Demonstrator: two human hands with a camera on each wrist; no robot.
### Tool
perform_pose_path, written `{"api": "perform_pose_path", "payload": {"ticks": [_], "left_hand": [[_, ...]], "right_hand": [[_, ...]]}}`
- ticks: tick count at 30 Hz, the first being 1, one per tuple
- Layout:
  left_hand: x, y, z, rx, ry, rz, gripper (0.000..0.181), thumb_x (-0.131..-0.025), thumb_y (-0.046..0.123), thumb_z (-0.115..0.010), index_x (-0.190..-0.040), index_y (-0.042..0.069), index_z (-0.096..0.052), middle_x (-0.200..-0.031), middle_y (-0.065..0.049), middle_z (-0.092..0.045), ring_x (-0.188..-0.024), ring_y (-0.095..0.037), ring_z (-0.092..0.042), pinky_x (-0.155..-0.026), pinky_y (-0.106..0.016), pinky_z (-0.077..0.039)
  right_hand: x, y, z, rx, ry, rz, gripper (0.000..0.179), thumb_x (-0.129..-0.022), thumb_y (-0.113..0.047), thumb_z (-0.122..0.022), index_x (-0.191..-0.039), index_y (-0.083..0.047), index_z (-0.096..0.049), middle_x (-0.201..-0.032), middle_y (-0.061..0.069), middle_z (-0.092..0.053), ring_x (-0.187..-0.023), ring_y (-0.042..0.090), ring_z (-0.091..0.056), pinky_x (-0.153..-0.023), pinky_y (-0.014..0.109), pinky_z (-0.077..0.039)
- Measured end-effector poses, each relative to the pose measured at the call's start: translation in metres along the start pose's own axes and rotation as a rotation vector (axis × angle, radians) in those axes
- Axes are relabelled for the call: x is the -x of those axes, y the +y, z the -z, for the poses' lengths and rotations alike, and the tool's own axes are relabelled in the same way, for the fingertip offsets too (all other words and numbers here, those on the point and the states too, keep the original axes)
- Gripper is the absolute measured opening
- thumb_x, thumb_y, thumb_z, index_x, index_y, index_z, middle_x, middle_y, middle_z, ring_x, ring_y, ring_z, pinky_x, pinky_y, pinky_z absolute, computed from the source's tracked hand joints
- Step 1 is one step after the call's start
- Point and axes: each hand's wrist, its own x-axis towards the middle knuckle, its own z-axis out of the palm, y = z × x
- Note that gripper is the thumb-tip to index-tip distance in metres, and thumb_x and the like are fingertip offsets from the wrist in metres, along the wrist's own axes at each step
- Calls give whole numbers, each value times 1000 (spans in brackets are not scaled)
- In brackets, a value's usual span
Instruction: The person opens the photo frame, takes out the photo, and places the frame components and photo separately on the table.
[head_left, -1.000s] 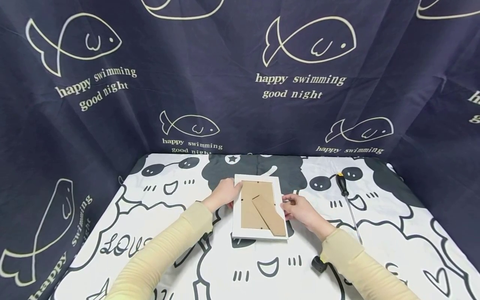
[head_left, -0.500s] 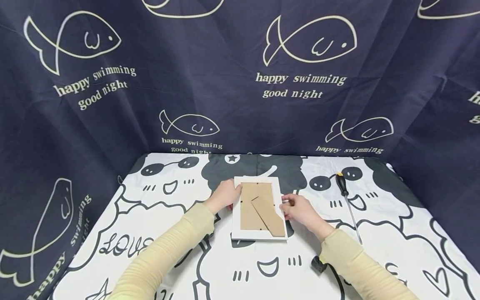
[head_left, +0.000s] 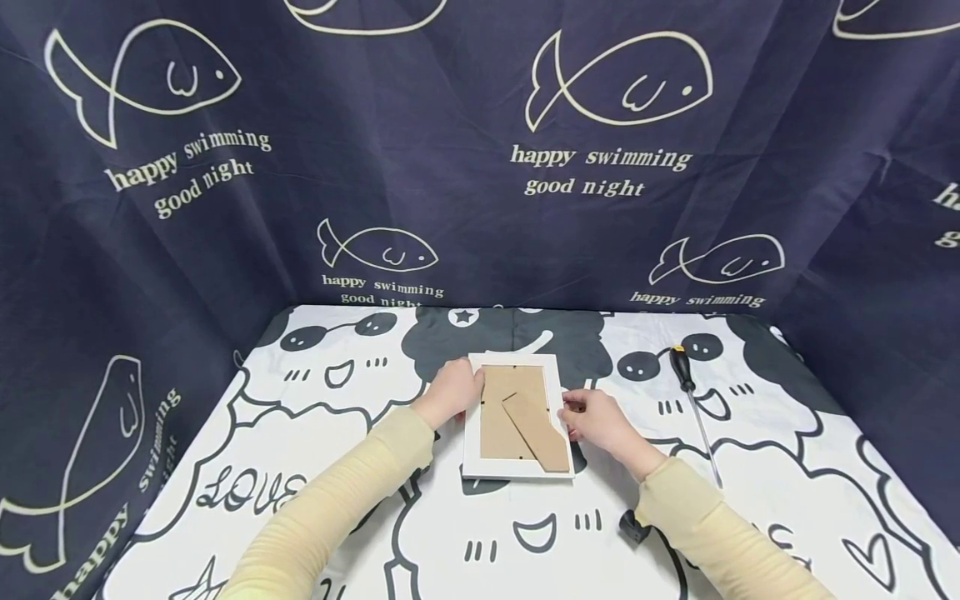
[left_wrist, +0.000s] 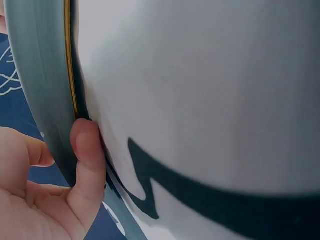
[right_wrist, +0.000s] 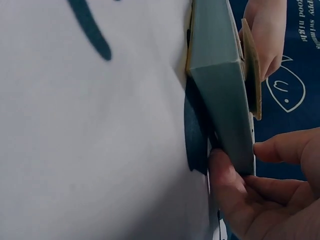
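From above, the head view faces forward and down across the tabletop to the curtain. The 2 wrist views look in from close beside opposite sides of the picture frame; all 3 share it.

2 arms forward, fingers bent inward.

Frame smooth, matt; backing matt board; curtain creased cloth.
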Motion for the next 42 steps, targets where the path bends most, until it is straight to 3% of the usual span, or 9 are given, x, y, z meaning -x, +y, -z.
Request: {"api": "perform_pose_path", "payload": {"ticks": [8, 16, 20, 25, 31, 35, 37, 39, 42], "left_hand": [[1, -1, 2, -38, 29, -40, 41, -99, 27, -43, -73, -1, -58, -36, -4, -52, -28, -14, -51, -31, -25, -42], [3, -1, 3, -161, 62, -56, 46, -98, 29, -49, -59, 5, -59, -41, -1, -48, -33, -10, -48, -34, -23, -39], [5, -1, 6, -144, 32, -49, 47, -98, 30, -47, -59, 6, -58, -41, 0, -46, -34, -10, -48, -34, -23, -39], [14, -2, 14, -77, 13, -27, 39, -97, 27, -49, -68, 3, -60, -47, -1, -46, -38, -12, -46, -38, -24, -38], [34, -4, 19, -59, -37, -99, 36, -96, 25, -49, -96, -8, -63, -55, -6, -56, -43, -12, -55, -40, -23, -44], [51, -7, 21, -75, -51, -138, 46, -95, 27, -52, -117, -12, -56, -86, -19, -68, -61, -18, -65, -55, -29, -53], [58, -8, 22, -69, -68, -128, 52, -95, 30, -52, -126, -11, -51, -91, -21, -68, -65, -20, -64, -61, -32, -53], [65, -10, 23, -31, -98, -106, 55, -95, 32, -52, -130, -10, -48, -86, -19, -68, -64, -20, -63, -63, -32, -52], [75, -12, 23, 44, -158, -75, 57, -95, 32, -52, -133, -9, -44, -64, -9, -62, -51, -17, -58, -56, -30, -49]], "right_hand": [[-1, 1, -1, 15, 1, -24, 36, -84, -4, -63, -116, 13, -59, -90, 15, -65, -57, 14, -62, -53, 28, -53], [-3, 4, -3, -33, -20, -34, 37, -84, -3, -63, -116, 15, -58, -88, 13, -63, -59, 14, -63, -56, 26, -54], [-5, 4, 1, -58, -54, -1, 35, -84, -3, -62, -113, 16, -57, -81, 11, -63, -58, 16, -65, -56, 28, -55], [-10, 3, 7, -64, -108, -21, 33, -86, -5, -60, -113, 14, -58, -77, 11, -66, -59, 14, -64, -58, 30, -55], [-20, 0, 16, -54, -132, -64, 40, -88, -8, -59, -121, 14, -51, -89, 16, -64, -63, 15, -65, -60, 31, -56], [-29, -1, 21, -84, -138, -70, 48, -88, -7, -58, -128, 15, -44, -89, 17, -63, -64, 16, -65, -62, 32, -56], [-34, -2, 21, -100, -143, -73, 50, -89, -6, -58, -130, 14, -41, -87, 16, -61, -64, 15, -64, -63, 32, -56], [-40, -2, 21, -110, -148, -77, 50, -89, -6, -57, -131, 14, -40, -87, 15, -60, -64, 15, -64, -64, 32, -56], [-48, -2, 21, -107, -145, -81, 49, -89, -6, -57, -131, 13, -42, -88, 14, -59, -63, 14, -65, -63, 32, -56]]}}
